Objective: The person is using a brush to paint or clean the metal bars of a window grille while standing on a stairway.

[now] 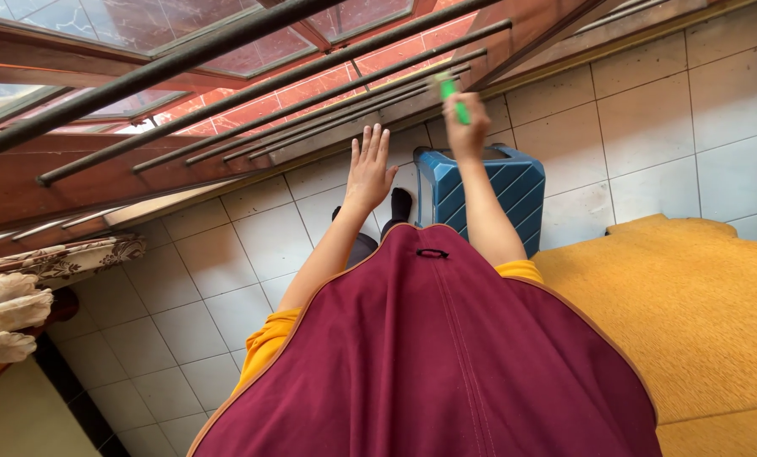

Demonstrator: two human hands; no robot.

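My right hand (467, 123) is raised toward the window bars and grips a small green tool (452, 96), blurred, with its upper end near the dark metal bars (311, 72). My left hand (370, 169) is held up beside it, fingers spread and empty, just below the window sill. Behind the bars sits a wooden-framed window (226, 59) with glass panes. A maroon apron (433, 355) over yellow sleeves fills the lower middle of the view.
A blue plastic stool (488, 190) stands on the white tiled floor (201, 279) under the window, beneath my right arm. An orange-yellow rug (674, 313) lies at the right. A patterned curtain (32, 279) hangs at the left edge.
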